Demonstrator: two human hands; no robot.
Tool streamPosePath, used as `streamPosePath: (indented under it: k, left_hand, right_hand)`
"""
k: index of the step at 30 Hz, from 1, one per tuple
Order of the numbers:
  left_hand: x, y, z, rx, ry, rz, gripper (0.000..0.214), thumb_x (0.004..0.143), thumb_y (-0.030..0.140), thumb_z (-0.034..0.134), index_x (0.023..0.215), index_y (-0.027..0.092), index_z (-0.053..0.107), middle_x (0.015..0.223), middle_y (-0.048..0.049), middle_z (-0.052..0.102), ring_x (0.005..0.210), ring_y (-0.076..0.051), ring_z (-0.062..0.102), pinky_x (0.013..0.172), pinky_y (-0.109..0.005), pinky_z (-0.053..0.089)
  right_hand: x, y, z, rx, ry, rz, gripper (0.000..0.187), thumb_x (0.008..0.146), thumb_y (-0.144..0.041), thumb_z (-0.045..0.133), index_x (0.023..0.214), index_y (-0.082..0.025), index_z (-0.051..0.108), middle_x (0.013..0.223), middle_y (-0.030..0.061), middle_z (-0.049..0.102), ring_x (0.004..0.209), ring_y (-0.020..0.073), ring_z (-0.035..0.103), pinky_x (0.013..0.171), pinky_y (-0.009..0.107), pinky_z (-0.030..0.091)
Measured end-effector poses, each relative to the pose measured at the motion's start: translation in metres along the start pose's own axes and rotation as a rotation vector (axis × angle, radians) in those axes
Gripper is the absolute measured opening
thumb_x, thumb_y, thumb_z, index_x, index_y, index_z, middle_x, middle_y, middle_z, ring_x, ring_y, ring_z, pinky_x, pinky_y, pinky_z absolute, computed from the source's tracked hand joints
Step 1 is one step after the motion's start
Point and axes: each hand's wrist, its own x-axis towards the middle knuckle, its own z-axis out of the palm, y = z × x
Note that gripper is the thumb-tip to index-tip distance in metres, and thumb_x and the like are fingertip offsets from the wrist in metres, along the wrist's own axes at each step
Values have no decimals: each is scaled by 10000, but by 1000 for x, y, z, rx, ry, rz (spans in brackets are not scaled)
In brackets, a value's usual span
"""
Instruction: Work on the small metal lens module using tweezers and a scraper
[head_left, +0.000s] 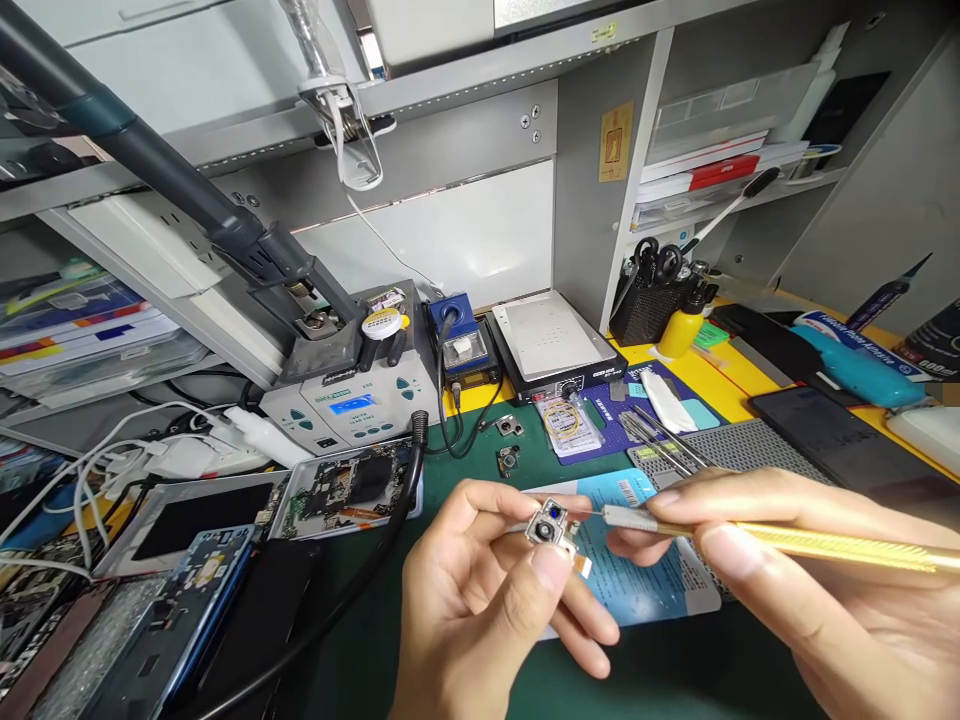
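Between the thumb and fingers of my left hand [491,600] is a small phone camera module [546,528], its two lenses facing up and a short orange-ended flex cable hanging below it. My right hand [780,560] grips a gold-handled precision knife [795,545] with a grey collar. The thin tip of the knife points left and lies close to the module's right edge; whether it touches cannot be told. Under both hands lies a blue and white printed card [637,590]. Two more camera modules, one upper [510,427] and one lower [508,459], rest on the green mat behind.
A hot air station [352,400] stands at the back left, its black hose [375,560] curving across the mat. A heating plate [551,335] sits behind. Tweezers [667,440] and a dark phone [847,440] lie right. Phone parts and a circuit board [337,495] crowd the left.
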Motion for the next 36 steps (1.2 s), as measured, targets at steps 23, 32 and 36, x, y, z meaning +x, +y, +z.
streamPosePath:
  k: [23,32,36]
  left_hand:
    - [0,-3,2,110,98,40,164,877,189,779,904,167,619,1008,-56,775,558,-141,738,487,-219,608]
    - [1,-3,2,104,77,33,187,882,224,782,918,168,607,996,-75,786,536,-128,725,498,-212,596]
    - [0,-1,-5,29,1,-18,157,919,250,746,958,161,622,991,-75,783,571,-125,730,518,-212,598]
  right_hand:
    - [-3,3,-3,-234,-18,-189,109,879,-215,694,870,-275,784,819,-12,861,679,192,826,700,230,690]
    - [2,-1,-4,-206,-47,-169,152,864,-162,677,868,-277,776,772,-24,851,602,178,805,589,211,677]
    - [4,-3,-2,-90,26,-48,138,874,-224,709,864,-347,771,720,-86,829,541,146,773,542,184,661]
